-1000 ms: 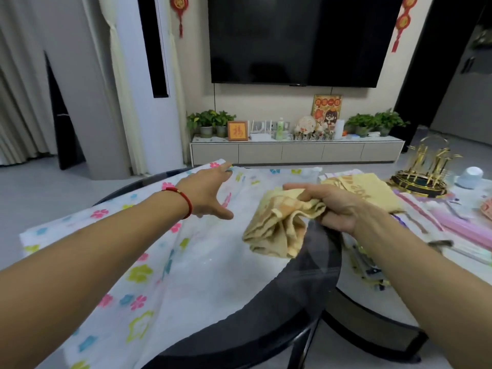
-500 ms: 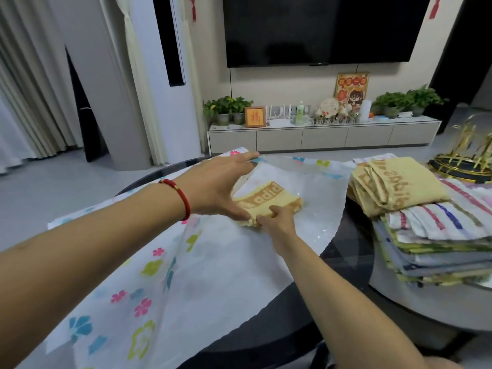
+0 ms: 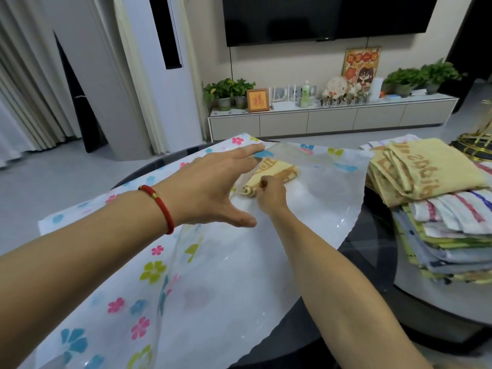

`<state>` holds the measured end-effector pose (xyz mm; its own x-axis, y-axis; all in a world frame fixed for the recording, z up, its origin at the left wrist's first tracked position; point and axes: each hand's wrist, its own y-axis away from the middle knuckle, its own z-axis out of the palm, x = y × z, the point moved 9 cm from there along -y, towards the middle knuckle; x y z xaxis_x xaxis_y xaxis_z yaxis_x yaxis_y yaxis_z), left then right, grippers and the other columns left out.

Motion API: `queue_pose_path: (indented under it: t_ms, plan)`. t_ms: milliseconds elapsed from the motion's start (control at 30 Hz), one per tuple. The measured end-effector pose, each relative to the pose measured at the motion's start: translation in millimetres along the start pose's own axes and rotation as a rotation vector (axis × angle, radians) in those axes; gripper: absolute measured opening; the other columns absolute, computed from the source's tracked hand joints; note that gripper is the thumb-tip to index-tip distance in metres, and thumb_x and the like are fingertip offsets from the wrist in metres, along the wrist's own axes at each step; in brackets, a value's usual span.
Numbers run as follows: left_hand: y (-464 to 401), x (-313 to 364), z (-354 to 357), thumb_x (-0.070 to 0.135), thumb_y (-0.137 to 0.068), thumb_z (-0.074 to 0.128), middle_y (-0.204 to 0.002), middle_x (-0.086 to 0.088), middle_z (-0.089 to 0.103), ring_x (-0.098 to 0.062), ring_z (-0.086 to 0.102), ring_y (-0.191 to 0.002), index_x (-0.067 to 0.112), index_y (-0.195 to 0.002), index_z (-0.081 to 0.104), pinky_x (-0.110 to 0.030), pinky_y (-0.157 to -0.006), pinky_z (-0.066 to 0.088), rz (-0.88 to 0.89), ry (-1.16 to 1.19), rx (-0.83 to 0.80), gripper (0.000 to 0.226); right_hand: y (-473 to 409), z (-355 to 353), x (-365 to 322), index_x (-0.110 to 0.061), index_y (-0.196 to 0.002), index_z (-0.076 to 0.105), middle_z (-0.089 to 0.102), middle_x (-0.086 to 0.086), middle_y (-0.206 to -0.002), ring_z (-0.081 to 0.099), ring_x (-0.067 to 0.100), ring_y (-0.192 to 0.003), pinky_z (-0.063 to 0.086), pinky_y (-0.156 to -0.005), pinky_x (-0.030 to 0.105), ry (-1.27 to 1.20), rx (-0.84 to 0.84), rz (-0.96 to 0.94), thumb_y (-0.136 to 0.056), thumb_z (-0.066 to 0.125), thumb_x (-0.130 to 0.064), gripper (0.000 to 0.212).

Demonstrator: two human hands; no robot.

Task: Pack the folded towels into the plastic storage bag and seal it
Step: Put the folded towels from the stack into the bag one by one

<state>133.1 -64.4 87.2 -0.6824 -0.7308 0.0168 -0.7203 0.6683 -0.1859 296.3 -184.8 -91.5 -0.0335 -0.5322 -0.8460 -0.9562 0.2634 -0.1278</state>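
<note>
A large clear plastic storage bag (image 3: 218, 283) printed with coloured flowers lies spread across the dark round table. A folded yellow towel (image 3: 277, 174) with orange lettering lies far inside the bag, under its clear top layer. My right hand (image 3: 270, 194) reaches into the bag and pinches the towel's near edge. My left hand (image 3: 213, 190), a red bracelet on its wrist, has straight fingers spread against the bag's upper layer near the opening, just left of the towel. A stack of folded towels (image 3: 436, 209) waits at the right, a yellow one on top.
The dark glass table (image 3: 354, 251) shows at the bag's right edge. A gold stand (image 3: 476, 145) sits behind the towel stack. Beyond the table are a white TV cabinet (image 3: 332, 118) with plants and a standing air conditioner (image 3: 159, 75).
My right hand carried the yellow towel from the right side into the bag and pushed it deeper. My left hand moved onto the bag's upper layer beside it.
</note>
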Motion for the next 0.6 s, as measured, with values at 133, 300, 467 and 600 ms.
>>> queue_pose_path:
  t_ms: [133,300,467,600]
  plan:
    - [2.4,-5.7,-1.1,0.064,-0.067,0.076,-0.163,0.022,0.012,0.004,0.035,-0.091,0.028,-0.147,0.041,-0.019,-0.081,0.036,-0.047,-0.015,0.009,0.095,6.2,-16.1,-2.0,-0.012,-0.142,0.058,0.057,0.012,-0.145,0.056,0.033,-0.128,0.051,-0.089,0.032,0.097,-0.157,-0.026,-0.1,0.05,-0.01,0.043]
    - [-4.7,-4.2,4.8,0.063,-0.07,0.075,-0.165,0.014,0.011,-0.016,0.034,-0.144,0.02,-0.154,0.031,-0.04,-0.111,0.041,-0.105,-0.005,0.026,0.104,49.1,-91.5,17.8,-0.017,-0.12,0.074,0.064,0.006,-0.128,0.064,0.023,-0.109,0.049,-0.09,0.03,0.343,-0.221,-0.184,-0.096,0.053,-0.008,0.033]
    - [-10.5,4.3,12.0,0.06,-0.072,0.075,-0.165,0.011,0.013,-0.019,0.034,-0.144,0.019,-0.155,0.028,-0.044,-0.109,0.043,-0.174,0.024,0.021,0.104,85.6,-244.5,44.4,-0.014,-0.109,0.077,0.072,0.008,-0.113,0.066,0.027,-0.093,0.053,-0.081,0.036,0.553,0.091,-0.2,-0.094,0.06,-0.014,0.023]
    - [-18.4,10.8,8.9,0.058,-0.073,0.076,-0.165,0.007,0.016,-0.023,0.039,-0.141,0.019,-0.154,0.029,-0.044,-0.106,0.046,-0.218,0.012,0.037,0.101,85.0,-342.7,74.4,-0.009,-0.118,0.073,0.064,0.018,-0.124,0.062,0.038,-0.106,0.054,-0.086,0.044,0.688,0.288,-0.086,-0.101,0.059,-0.018,0.024]
